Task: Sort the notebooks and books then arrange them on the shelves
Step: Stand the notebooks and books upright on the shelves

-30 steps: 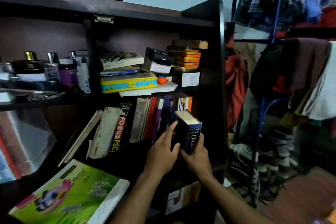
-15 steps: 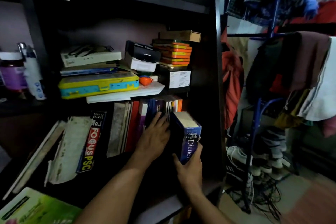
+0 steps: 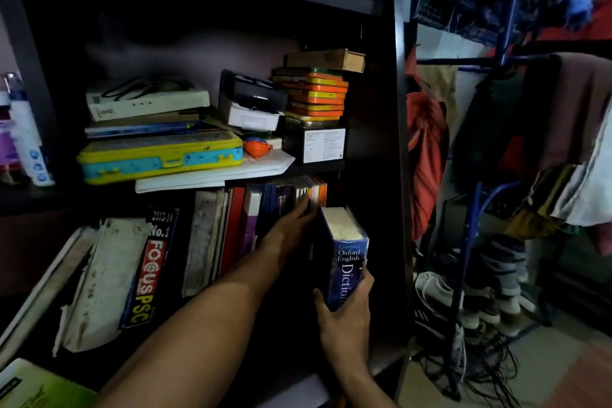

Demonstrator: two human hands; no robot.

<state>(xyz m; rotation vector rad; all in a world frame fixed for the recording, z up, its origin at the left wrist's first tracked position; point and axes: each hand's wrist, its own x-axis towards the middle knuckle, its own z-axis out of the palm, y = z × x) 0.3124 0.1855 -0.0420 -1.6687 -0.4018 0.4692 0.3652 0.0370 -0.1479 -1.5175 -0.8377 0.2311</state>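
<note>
On the lower shelf [image 3: 288, 371] | our right hand [image 3: 346, 325] grips the dictionary [image 3: 346, 262], now deeper in | left hand [image 3: 291, 228], fingers straight, pushes books [image 3: 265, 205] aside.

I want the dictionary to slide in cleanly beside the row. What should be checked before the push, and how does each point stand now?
1. Grip on the dictionary: right hand holds its lower end, thumb and fingers around the spine. Ok.
2. Row held aside: left hand presses flat against the upright books. Ok.
3. Gap open between the row and the side panel: dark, width unclear. Cannot tell.
4. Dictionary upright: top tilts left. Not ok.
5. Headroom under the upper shelf: cannot tell.
</note>
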